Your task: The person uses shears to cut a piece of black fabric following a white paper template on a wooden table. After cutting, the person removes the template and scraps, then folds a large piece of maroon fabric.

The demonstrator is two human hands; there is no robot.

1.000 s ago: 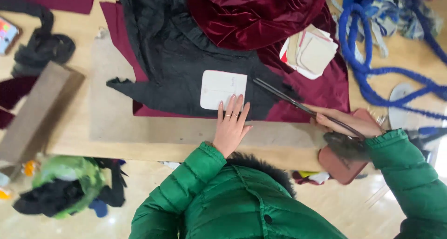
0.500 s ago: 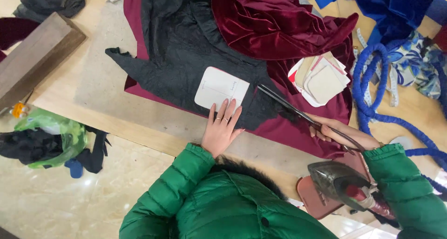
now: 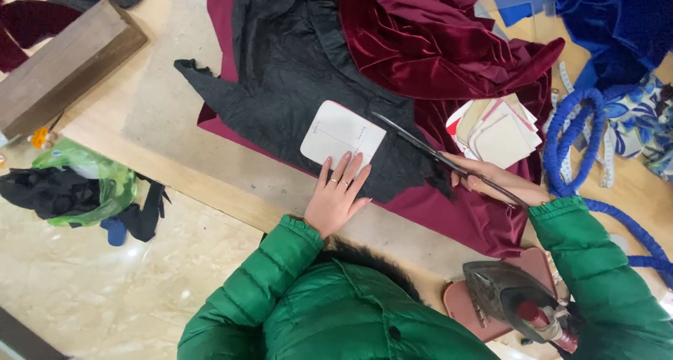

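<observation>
My left hand (image 3: pixel 337 197) lies flat, fingers pressing the near edge of a white card template (image 3: pixel 342 136) that rests on black fabric (image 3: pixel 294 86). My right hand (image 3: pixel 494 180) grips long dark scissors (image 3: pixel 424 144), their tip pointing up-left toward the template's right corner. The black fabric lies over dark red velvet (image 3: pixel 449 44) spread on the wooden table (image 3: pixel 161 121). Both arms wear green puffer sleeves.
A stack of card templates (image 3: pixel 498 128) lies right of the scissors. A blue rope (image 3: pixel 582 150) curls at the right. An iron (image 3: pixel 515 300) stands on a pink pad at the table's near edge. A wooden block (image 3: pixel 63 65) lies far left; a green bag (image 3: pixel 91 185) is on the floor.
The view has shifted so the table sits lower and more tilted in frame. Both hands keep the same hold: left on the template, right on the scissors.
</observation>
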